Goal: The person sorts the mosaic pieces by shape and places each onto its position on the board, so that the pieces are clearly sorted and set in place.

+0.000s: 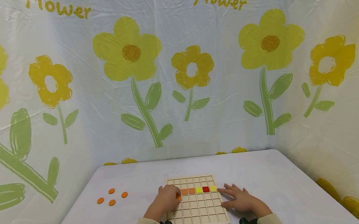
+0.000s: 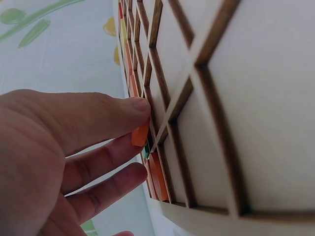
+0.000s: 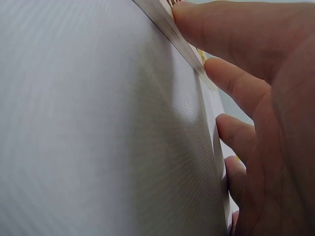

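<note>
Nearest, the wooden grid board point(image 1: 197, 217) lies on the bench point(image 1: 268, 175). The left hand point(image 1: 167, 198) pinches an orange square tile point(image 2: 140, 133) over the board's second row, left end. The right hand point(image 1: 239, 198) rests spread flat against the board's right edge. Beyond the board's left side lie four orange discs point(image 1: 111, 197).

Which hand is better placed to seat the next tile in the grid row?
Left. The left hand already pinches an orange tile at the wooden grid board, beside the filled row. The right hand lies flat, steadying the board's right edge.
</note>
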`<state>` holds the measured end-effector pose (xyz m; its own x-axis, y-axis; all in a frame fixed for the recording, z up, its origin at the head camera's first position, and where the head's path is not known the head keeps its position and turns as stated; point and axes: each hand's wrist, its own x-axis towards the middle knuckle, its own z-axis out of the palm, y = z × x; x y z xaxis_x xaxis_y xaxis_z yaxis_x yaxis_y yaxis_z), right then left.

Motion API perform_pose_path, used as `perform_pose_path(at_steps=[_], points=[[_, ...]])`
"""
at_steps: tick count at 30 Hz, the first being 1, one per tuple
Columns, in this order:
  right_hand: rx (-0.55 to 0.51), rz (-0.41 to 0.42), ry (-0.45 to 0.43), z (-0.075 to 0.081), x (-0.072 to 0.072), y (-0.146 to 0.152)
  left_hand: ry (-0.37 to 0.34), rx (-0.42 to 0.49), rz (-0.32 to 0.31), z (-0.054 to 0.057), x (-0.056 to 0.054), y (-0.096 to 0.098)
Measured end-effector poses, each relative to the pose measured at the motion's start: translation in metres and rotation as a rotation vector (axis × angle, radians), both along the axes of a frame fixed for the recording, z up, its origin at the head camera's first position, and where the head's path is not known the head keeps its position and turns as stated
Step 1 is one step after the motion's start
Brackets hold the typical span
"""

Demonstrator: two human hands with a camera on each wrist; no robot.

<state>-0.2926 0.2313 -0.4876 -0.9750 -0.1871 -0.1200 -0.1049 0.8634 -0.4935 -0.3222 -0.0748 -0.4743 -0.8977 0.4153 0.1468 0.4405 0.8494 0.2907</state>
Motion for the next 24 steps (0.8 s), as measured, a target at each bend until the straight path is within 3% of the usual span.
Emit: perform_pose_path(at_steps=[15,24], points=[[0.003,-0.013,-0.018,-0.003,0.000,0.000,-0.028,-0.019,0.007,-0.002,0.000,-0.001],[0.011,-0.005,-0.010,-0.002,-0.002,0.001,-0.024,0.038,-0.012,-0.002,0.002,-0.016]])
